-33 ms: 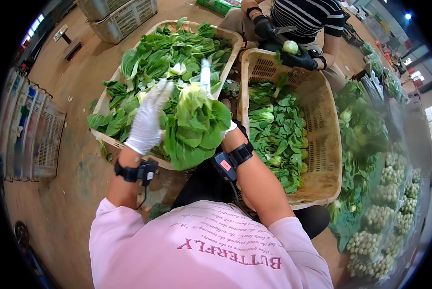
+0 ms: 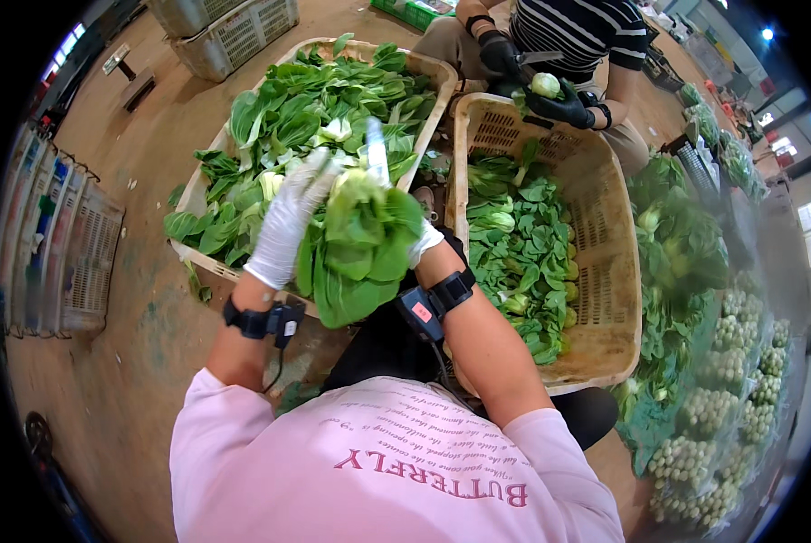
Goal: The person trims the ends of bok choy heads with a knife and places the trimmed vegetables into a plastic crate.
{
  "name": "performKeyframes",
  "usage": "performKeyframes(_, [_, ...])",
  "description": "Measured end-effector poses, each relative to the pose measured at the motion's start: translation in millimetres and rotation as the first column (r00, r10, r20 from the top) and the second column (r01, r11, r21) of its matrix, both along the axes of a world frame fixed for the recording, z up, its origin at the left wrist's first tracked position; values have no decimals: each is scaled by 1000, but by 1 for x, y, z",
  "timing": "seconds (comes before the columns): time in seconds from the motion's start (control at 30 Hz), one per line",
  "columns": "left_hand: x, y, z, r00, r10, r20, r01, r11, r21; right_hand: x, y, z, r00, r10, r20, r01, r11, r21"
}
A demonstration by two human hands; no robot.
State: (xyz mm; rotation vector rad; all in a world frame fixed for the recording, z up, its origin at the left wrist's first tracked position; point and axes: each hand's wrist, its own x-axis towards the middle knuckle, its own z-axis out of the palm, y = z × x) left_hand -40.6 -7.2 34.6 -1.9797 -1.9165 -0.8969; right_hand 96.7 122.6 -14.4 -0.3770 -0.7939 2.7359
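Note:
A leafy head of bok choy [image 2: 360, 237] hangs between my two white-gloved hands, its pale base up and its leaves drooping. My left hand [image 2: 285, 226] is at its left side, fingers stretched upward and blurred at the tips, next to the base. Behind the leaves on the right is my right hand [image 2: 426, 242]; only part of the glove shows and its fingers are hidden. A knife [image 2: 376, 154] sticks up past the base, its handle covered by the bok choy, on my right hand's side. Below lies a crate [image 2: 243, 269] heaped with loose leaves [image 2: 279, 118].
A second crate [image 2: 605, 271] on my right holds trimmed bok choy [image 2: 523, 262]. Across it, a co-worker's black-gloved hands [image 2: 559, 107] hold a knife and a bok choy. Bagged bok choy [image 2: 695, 462] lines the far right. Stacked crates [image 2: 233, 41] stand at the back left.
The bok choy has shifted slightly left and turned between my hands. The knife has tilted a little to the left, and my left hand has moved slightly right.

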Motion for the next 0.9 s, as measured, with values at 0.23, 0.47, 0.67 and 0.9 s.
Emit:
performKeyframes(0.23, [22,6,-6,185,385,904,-87,923,-375,-10,9,-10,855,-340,392,197,911,361])
performKeyframes(0.47, [9,6,-41,-275,-6,961,-78,997,-16,-3,-10,4,945,-186,268,37,877,478])
performKeyframes(0.67, [5,12,-48,-301,26,953,-113,992,-63,-3,-12,1,983,-79,166,-13,871,491])
performKeyframes(0.9, [32,10,-38,72,134,988,-285,952,-108,0,-12,13,965,-195,176,101,894,436])
